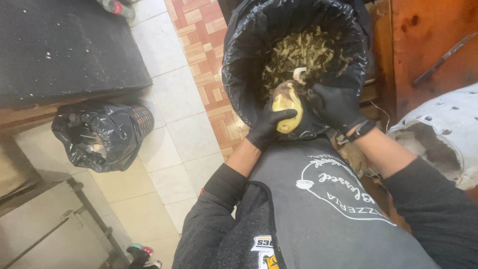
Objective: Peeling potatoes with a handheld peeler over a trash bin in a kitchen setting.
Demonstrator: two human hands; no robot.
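Lying across the top left is a black counter (64, 45), above a pale tiled floor (172, 149) with a band of reddish brick-pattern tiles. Ahead, a black-lined bin (249, 60) holds a heap of peelings (298, 52); a smaller black-bagged basket (102, 132) stands well apart on the left. The gloved left hand (266, 127) is wrapped around a partly peeled yellow potato (288, 105) over the bin's near rim. The gloved right hand (334, 102) is closed beside it, touching the potato's top; what it pinches cannot be told.
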